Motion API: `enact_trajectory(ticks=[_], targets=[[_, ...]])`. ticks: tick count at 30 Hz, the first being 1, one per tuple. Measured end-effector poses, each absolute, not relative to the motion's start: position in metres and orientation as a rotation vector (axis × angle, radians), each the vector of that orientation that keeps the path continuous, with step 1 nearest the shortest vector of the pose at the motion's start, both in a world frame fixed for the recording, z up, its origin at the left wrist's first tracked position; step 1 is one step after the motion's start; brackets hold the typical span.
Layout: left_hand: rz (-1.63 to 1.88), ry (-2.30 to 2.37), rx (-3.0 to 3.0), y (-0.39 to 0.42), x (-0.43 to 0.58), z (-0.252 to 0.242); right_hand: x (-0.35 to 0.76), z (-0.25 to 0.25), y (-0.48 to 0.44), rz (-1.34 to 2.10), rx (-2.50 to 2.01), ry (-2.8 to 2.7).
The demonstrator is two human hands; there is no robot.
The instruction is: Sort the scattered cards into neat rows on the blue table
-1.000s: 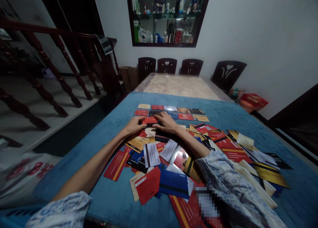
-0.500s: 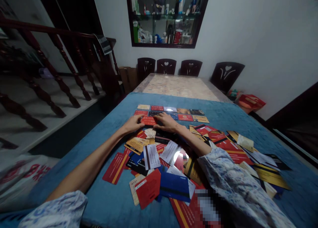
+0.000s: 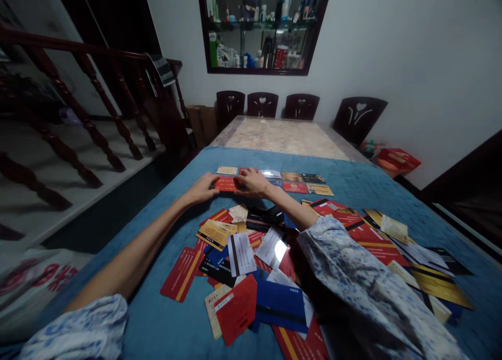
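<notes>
A red bank card (image 3: 226, 184) is at the left end of the nearer row of cards, with my hands at its two short ends. My left hand (image 3: 202, 188) grips its left edge between thumb and fingers. At the right edge, my right hand (image 3: 253, 183) has its fingers curled over the card and hides part of the rows. Whether the card touches the cloth or a card under it, I cannot tell. Farther back lie a cream card (image 3: 227, 170), a black card (image 3: 313, 178), a red card (image 3: 295, 187) and a yellow card (image 3: 319, 189).
A loose heap of cards, among them a white striped card (image 3: 241, 254) and a blue card (image 3: 281, 303), lies nearer me. More overlapping cards, including a gold card (image 3: 441, 284), spread at the right. Everything rests on a blue tablecloth (image 3: 157, 308). Chairs (image 3: 262, 105) stand beyond.
Both hands have moved the red bank card a little away from me and to the left, to the row's left end. My right sleeve has shifted left over the heap.
</notes>
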State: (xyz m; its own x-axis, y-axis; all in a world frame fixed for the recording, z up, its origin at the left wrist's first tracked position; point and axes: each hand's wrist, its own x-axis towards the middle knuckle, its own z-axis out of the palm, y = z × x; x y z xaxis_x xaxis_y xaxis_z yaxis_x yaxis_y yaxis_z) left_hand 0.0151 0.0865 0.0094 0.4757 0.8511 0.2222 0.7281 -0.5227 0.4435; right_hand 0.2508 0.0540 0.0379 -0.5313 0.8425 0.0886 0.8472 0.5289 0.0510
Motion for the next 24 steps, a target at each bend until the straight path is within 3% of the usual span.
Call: enact_trajectory(ticks=[24], targets=[[0.422, 1.363, 2.494, 0.144, 0.002, 0.002, 0.222, 0.024, 0.097, 0.03, -1.672, -2.641]])
